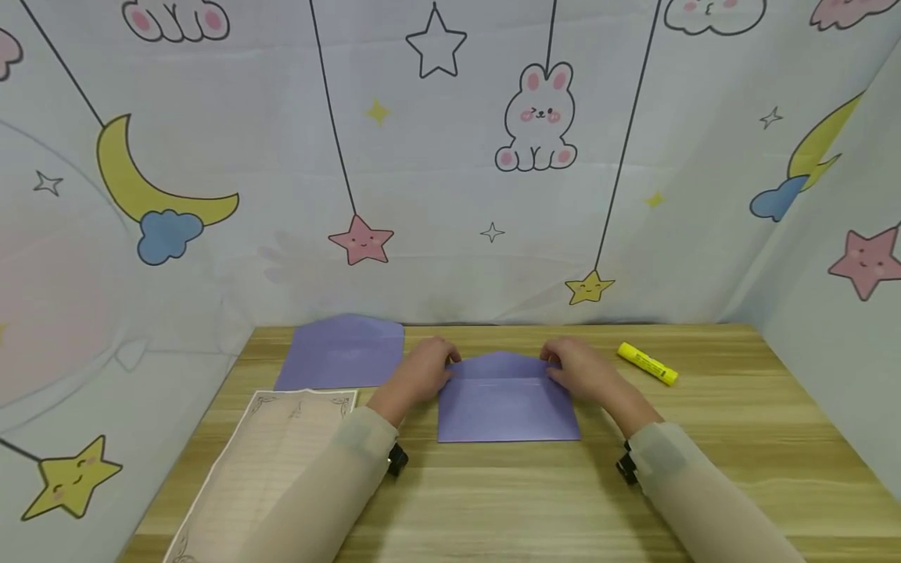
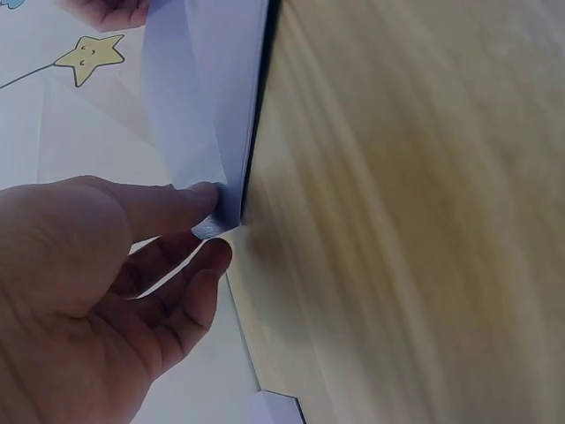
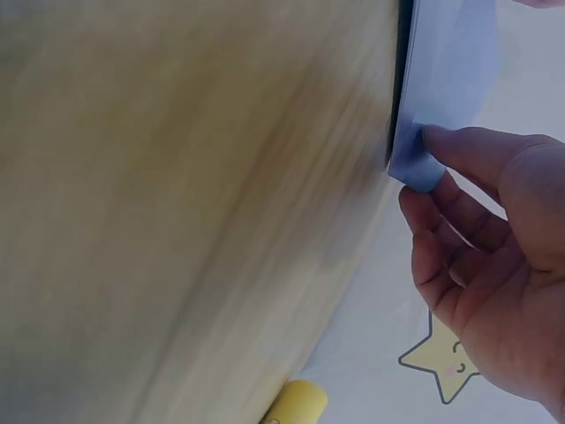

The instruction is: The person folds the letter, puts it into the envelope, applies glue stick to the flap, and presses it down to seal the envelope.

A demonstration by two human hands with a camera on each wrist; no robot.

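Note:
A purple envelope (image 1: 508,410) with its flap up lies before me, its near edge toward me. My left hand (image 1: 420,371) pinches its left side near the flap, thumb on the face and fingers behind, as the left wrist view shows at the envelope's corner (image 2: 205,106). On the opposite side my right hand (image 1: 580,369) pinches the other corner in the same way; in the right wrist view the thumb presses the envelope (image 3: 446,79) and the fingertips sit behind it. The hidden underside cannot be seen.
Behind my left hand lies a second purple envelope (image 1: 345,352). A sheet of lined paper with an ornate border (image 1: 281,461) rests at the left, partly under my left sleeve. To the right is a yellow marker-like tube (image 1: 647,363). A printed cloth (image 1: 457,195) hangs behind the wooden table (image 1: 507,500).

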